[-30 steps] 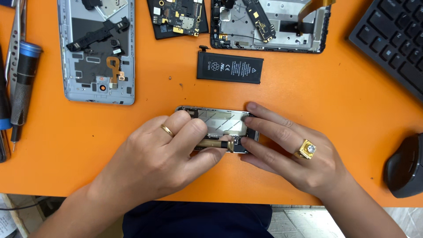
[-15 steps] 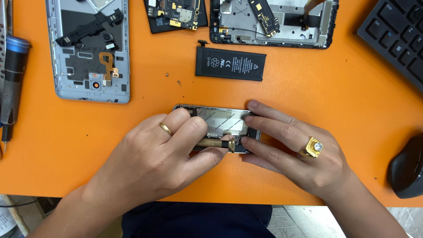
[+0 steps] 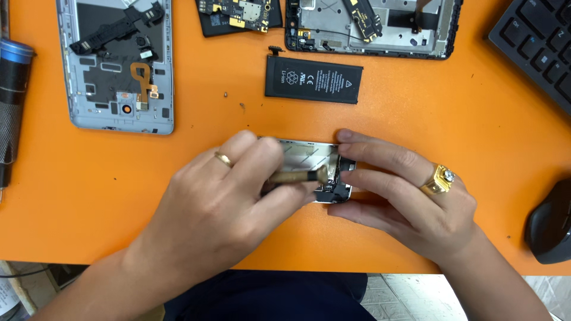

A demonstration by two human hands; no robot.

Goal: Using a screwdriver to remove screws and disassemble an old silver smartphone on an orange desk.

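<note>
Phone frame (image 3: 309,160), stripped open, lies on the orange worktop (image 3: 416,131) near its front edge, between our hands. Our left hand (image 3: 220,208) pinches a brown-handled tool (image 3: 297,176), tip at the frame's right end; our right hand (image 3: 404,196) clamps that end flat. We should, we judge, keep the pressure light and the frame pinned so the tip cannot skid.
</note>
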